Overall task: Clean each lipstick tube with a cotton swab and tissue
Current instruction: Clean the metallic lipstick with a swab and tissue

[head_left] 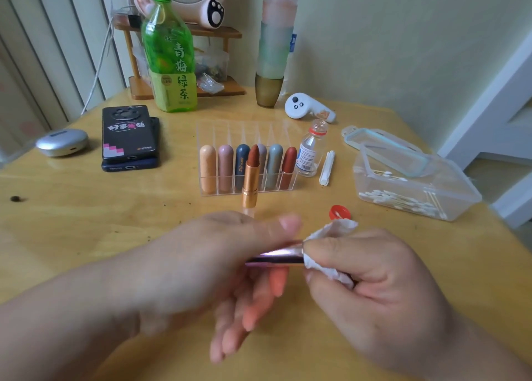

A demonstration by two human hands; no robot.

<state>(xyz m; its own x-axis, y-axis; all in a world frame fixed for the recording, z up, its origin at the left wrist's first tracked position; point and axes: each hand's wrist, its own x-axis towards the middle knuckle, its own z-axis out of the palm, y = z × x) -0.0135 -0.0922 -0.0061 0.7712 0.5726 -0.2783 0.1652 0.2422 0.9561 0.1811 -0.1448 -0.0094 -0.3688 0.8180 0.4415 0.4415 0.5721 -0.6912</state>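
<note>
Left hand [218,254] fingers pinch a shiny lipstick tube [276,258]; right hand [371,282] fingers clutch tissue [325,254] around its end.

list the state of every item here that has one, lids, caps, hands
left hand: holding the metallic tube
metallic tube: held level, tissue on its right end
right hand: gripping the tissue
gold lipstick: upright, uncapped
small bottle: open
red cap: off, on table
swab box: open

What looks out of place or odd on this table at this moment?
The small clear bottle beside the lipstick organizer stands uncapped; a red cap lies apart, nearer the hands. An open lipstick stands uncapped in front of the organizer. The swab box is open, its lid propped behind it.
</note>
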